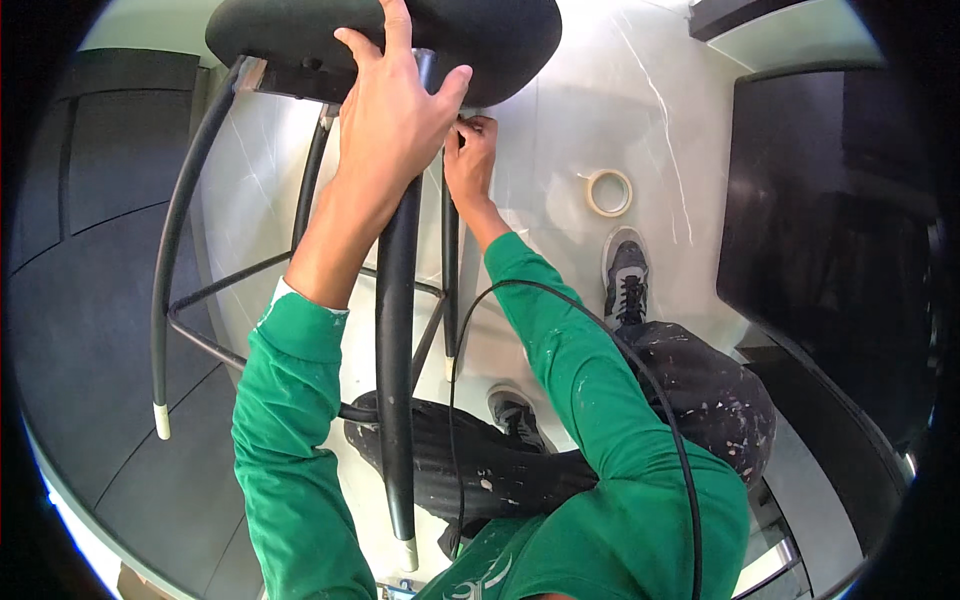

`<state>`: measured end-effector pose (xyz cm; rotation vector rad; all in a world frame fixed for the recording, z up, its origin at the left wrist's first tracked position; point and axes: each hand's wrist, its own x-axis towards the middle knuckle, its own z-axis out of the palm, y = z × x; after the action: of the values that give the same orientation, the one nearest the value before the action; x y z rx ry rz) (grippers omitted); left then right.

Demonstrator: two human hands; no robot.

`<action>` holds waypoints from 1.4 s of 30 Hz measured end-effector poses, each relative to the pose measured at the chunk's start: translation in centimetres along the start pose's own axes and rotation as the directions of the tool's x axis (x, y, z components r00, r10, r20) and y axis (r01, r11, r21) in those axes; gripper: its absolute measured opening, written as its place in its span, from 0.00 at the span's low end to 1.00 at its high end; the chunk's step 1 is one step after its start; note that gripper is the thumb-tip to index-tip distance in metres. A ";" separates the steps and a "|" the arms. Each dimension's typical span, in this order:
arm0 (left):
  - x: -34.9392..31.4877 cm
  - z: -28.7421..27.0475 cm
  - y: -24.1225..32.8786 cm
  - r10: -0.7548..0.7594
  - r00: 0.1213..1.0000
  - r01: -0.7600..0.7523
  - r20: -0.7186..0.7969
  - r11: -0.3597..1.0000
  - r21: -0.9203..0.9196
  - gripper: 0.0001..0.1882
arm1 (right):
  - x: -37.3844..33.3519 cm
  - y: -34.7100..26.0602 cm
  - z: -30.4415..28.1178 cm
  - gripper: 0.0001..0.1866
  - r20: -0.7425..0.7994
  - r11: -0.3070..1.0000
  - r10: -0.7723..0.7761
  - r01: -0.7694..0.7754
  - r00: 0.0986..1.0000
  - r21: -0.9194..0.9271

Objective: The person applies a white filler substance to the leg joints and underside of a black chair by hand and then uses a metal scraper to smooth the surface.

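Black bar stool with a broad, rounded seat and round tubular legs (pixel 397 330) fills the upper left and middle of the view, close in front of the person. Honestly can't tell from this angle if it's upright or tipped. Left hand (pixel 395 115) lies at the edge of the matte black seat (pixel 515 45), fingers spread wide and thumb held apart, right by the top of the nearest leg. Right hand (pixel 472 155) is lower and to the right, fingers bunched together near the top of another leg; no idea if it's pinching anything, the contact is too small to make out.

My guess is it'd handle as a stiff, fairly top-heavy thing: slim frame, thick seat. I'd grab a leg high up near the seat, or the thin black footrest bar (pixel 235 270). Legs look smooth, so maybe a bit slick, and those cream-coloured leg tips (pixel 162 422) I'd keep my fingers off.

Nearby, a flat ring of pale yellow tape (pixel 591 197) sits on glossy, pale grey veined floor tiles (pixel 560 130), and a thin, bendy black cable (pixel 520 282) loops over the green fabric sleeve (pixel 585 370)
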<state>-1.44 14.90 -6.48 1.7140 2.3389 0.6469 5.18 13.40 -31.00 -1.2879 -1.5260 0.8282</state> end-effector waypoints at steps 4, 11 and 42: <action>-0.2 0.0 -0.6 0.041 0.999 -0.041 -0.029 0.999 -0.001 0.58 | -3.0 -0.5 -0.9 0.05 0.051 0.988 0.137 -0.140 0.989 0.068; -0.8 0.8 -0.8 0.033 0.999 -0.033 -0.013 0.999 0.024 0.58 | -0.9 0.0 -0.2 0.05 -0.022 1.000 0.006 -0.006 1.000 0.021; -0.5 0.0 -0.3 0.003 1.000 -0.004 0.010 0.998 0.061 0.59 | -2.9 0.9 -0.3 0.08 0.033 0.996 0.073 -0.074 0.997 0.042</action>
<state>-1.54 14.40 -6.65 1.7425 2.3733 0.5723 5.80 10.80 -32.41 -1.3113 -1.4844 0.9276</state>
